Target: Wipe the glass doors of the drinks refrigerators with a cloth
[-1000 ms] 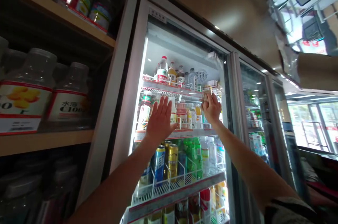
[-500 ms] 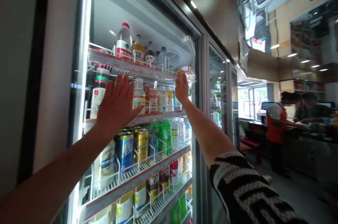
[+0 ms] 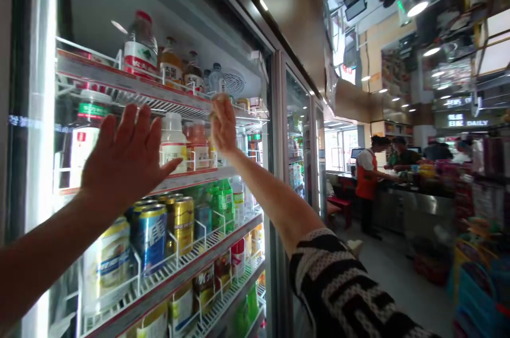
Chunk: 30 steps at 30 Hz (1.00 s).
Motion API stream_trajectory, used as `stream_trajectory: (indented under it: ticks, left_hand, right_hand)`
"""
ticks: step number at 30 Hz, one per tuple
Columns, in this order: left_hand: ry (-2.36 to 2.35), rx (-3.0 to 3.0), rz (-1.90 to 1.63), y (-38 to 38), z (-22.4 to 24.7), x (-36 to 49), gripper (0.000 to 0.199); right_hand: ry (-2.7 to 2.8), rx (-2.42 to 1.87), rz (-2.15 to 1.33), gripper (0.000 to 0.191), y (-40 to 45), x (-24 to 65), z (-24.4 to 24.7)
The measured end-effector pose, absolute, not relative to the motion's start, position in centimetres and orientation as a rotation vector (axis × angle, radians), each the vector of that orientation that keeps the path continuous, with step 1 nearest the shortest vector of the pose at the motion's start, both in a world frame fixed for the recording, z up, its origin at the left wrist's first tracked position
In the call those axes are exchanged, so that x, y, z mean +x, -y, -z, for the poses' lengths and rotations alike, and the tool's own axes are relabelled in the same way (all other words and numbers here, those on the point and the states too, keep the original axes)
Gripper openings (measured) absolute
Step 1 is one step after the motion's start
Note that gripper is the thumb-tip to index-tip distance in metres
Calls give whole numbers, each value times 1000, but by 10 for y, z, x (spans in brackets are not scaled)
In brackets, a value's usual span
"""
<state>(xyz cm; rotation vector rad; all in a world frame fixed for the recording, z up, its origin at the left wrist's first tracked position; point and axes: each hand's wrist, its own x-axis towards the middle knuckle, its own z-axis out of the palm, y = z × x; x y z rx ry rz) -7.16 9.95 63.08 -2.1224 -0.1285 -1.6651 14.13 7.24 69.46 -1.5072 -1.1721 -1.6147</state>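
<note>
My left hand is raised with its palm toward the glass door of a drinks fridge, fingers stretched and thumb out to the right. Farther right, my right hand is up against or very near the same glass, its fingers pointing upward and slightly blurred. Nothing clear shows in either hand, and I cannot tell whether the palms touch the glass. Behind the door, bottles stand on the upper shelf, among them a red-capped water bottle. A white-capped bottle and several cans, one a blue can, show lower down.
More fridge doors continue along the wall to the right. Beyond them, a person in an orange apron stands at a counter. Colourful goods fill the lower right. A red bench sits near the fridges.
The view has turned right and come closer to the fridge, so the shelves appear farther left. Both hands stay raised, and more of the shop shows on the right.
</note>
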Motion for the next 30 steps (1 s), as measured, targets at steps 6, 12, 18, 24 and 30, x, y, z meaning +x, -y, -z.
stream_trajectory:
  ticks: [6,12,18,24,30]
  left_hand:
    - [248,-2047,1613,-103,-631,-70,75]
    - [343,-1943,1509,-110,-631,-68,79]
    - [419,-1839,1441,-109,-630,-68,83]
    - [484,-1841,1403,-107,-630,-70,81]
    - [540,-1793,1353,-106,-630,-71,80]
  right_hand:
    - [1178,-1357,1380,45,-59,171,-697]
    - [1055,-1248,1133,48,-72,182,-675]
    - [1498,-999,1383,48,-80,126,-640]
    - [1310,-1015,1282,48,-83,153,-660]
    - [1094,-1064,1236,48,-68,239,-679]
